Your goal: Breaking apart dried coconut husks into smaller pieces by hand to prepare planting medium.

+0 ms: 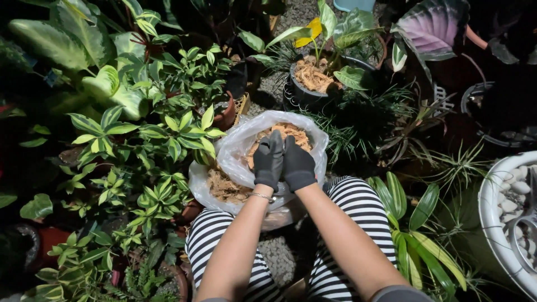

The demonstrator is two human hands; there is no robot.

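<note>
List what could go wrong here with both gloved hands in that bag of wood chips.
1. The clear plastic bag sits on the striped knees, not on the ground; it may well tip and spill brown chips onto the gravel.
2. The left hand and right hand press close together inside the thin bag, which could tear.
3. Leafy potted plants crowd the left side; an elbow might knock them.
</note>
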